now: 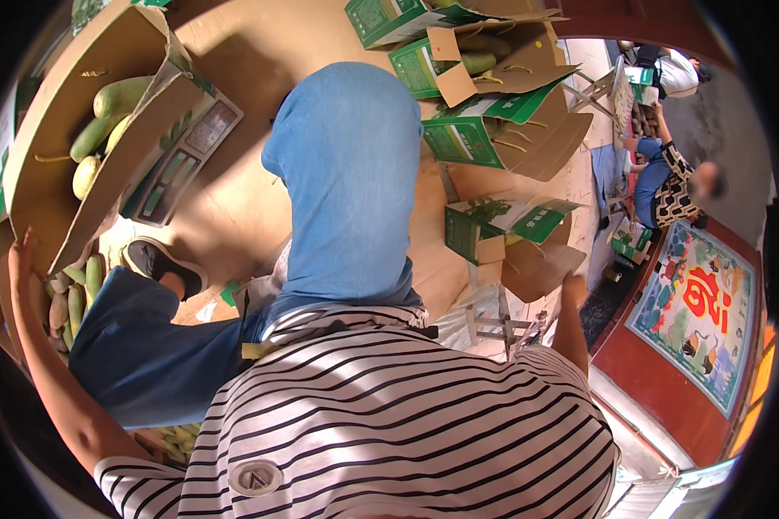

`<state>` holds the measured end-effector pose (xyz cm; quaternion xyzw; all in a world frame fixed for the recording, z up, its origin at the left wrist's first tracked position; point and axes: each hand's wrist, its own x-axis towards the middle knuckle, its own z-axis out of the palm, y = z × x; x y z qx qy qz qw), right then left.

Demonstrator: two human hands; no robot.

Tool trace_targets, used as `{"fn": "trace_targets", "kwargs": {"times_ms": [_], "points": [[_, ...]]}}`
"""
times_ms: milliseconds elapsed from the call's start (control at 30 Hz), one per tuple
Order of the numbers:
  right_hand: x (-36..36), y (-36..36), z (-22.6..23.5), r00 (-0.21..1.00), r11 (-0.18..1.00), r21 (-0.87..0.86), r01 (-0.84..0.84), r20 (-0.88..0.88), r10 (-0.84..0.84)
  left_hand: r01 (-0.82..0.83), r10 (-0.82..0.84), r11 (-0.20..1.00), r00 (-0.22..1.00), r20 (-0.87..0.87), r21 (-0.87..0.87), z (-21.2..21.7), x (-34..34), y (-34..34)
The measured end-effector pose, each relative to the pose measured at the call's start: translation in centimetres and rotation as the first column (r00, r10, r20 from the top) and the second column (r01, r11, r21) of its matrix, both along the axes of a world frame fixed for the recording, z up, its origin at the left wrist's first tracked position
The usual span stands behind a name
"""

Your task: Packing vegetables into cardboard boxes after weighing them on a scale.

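The person's striped shirt (381, 424) fills the near part of the view, with blue-trousered legs (346, 182) stretching toward the far side over a floor of flattened brown cardboard (234, 199). At the far left a large open carton (69, 112) tilts on its side, and long pale-green gourds (104, 121) lie inside it. The left hand (22, 251) reaches out to the left and rests against the lower edge of that carton, fingers laid on the cardboard; its grip looks narrow, though the rim distortion makes it hard to tell whether it clasps the edge or only touches it. Just below it, more green gourds (82, 285) lie in a row. On the right, the right hand (574, 285) is raised beside a small brown carton flap (537, 264); I cannot tell whether its grip holds anything. Green-and-white printed boxes (485, 138) stand open at the far middle and right. A black shoe (160, 264) sits near the left carton. Far right, another person (666, 182) bends over goods.
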<state>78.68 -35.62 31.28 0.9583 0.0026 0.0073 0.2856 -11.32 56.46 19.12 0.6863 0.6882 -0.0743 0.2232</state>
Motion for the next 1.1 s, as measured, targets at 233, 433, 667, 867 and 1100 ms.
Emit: {"fn": "trace_targets", "kwargs": {"times_ms": [233, 433, 667, 867, 1100], "points": [[12.4, 21.9, -0.5, 0.955, 0.572, 0.798, 0.187, -0.285, 0.086, -0.064, 0.077, 0.995, 0.980, 0.182, -0.076, 0.9, 3.9, -3.4], [14.1, 22.0, -4.8, 0.896, 0.813, 0.562, 0.153, -0.426, 0.126, 0.036, -0.038, 0.999, 0.992, 0.117, 0.018, 2.5, 7.1, -6.0], [3.4, 18.5, -5.6, 0.922, 0.788, 0.613, 0.059, -0.336, 0.192, -0.016, 0.017, 0.998, 1.000, 0.023, -0.068, 3.8, 5.0, -5.0], [3.7, 15.2, -2.8, 0.862, 0.622, 0.627, 0.469, -0.477, -0.169, -0.037, 0.041, 0.998, 0.997, 0.073, -0.051, 1.4, 4.9, -3.9], [7.6, 9.6, -2.0, 0.880, 0.694, 0.590, 0.412, -0.455, -0.137, 0.079, -0.079, 0.997, 0.997, 0.017, 0.027, -0.8, 4.3, -3.2]]}}
